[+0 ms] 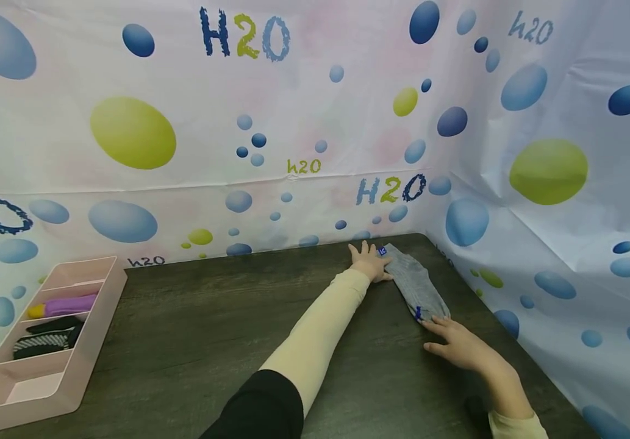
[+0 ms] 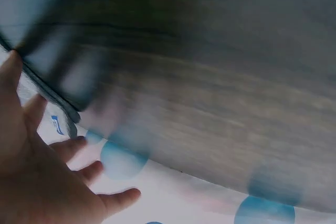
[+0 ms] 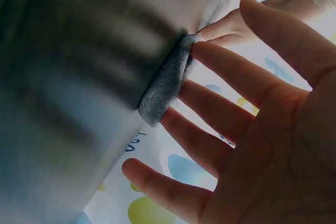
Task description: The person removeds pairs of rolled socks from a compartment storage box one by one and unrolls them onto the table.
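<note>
Fingers of the right hand extended, spread, gripping nothing, tips touching the grey sock at its near end, left hand likewise spread at its far end, sock flat on dark tabletop, pink divided tray far left.

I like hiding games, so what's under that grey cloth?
The grey cloth lies on the dark table, which shows around it. What's right beneath is covered, so I can't see it. The left hand touches the cloth's far end, the right hand its near end.
</note>
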A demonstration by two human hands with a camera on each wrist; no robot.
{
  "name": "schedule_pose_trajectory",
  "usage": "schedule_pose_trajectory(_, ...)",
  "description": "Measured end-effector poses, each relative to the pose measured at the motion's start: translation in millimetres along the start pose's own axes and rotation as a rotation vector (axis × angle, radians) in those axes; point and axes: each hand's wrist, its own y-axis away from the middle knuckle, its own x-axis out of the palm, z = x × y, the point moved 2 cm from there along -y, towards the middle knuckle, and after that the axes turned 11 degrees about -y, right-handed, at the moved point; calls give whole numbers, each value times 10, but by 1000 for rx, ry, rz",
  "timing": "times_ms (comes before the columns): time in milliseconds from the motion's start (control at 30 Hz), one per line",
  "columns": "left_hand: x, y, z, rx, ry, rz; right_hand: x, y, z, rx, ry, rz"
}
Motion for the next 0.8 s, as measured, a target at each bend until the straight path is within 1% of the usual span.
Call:
schedule_pose_trajectory(33,-9,-5,-8,-12,-4,-1,-3,-8,-2,-3,-1,-2)
schedule_pose_trajectory(100,-5,-63,-38,-37,-24,13,-8,-22,-10,-5,0,-7)
schedule_pose_trajectory(167,-2,-86,-53,-32,-29,7,-8,-29,-14,-11,-1,-14)
schedule_pose_trajectory(267,27,-135,-67,-3,-7,-24,2,-35,-28,-9,-10,-21)
schedule_pose_trajectory(367,51,-133,-66,53,51,-71,12,-39,-36,-3,-18,-25)
schedule_pose_trajectory(433,74,-157,-80,77,83,-78,14,-42,-36,3,-20,-27)
schedule_pose_trajectory(533,89,-169,-101,105,107,-86,17,-37,-31,20,-23,-29)
schedule_pose_trajectory(667,81,-175,-116,123,102,-108,16,-32,-28,33,-2,-47)
schedule_pose_trajectory(800,41,-173,-120,136,84,-139,7,-29,-18,32,6,-68)
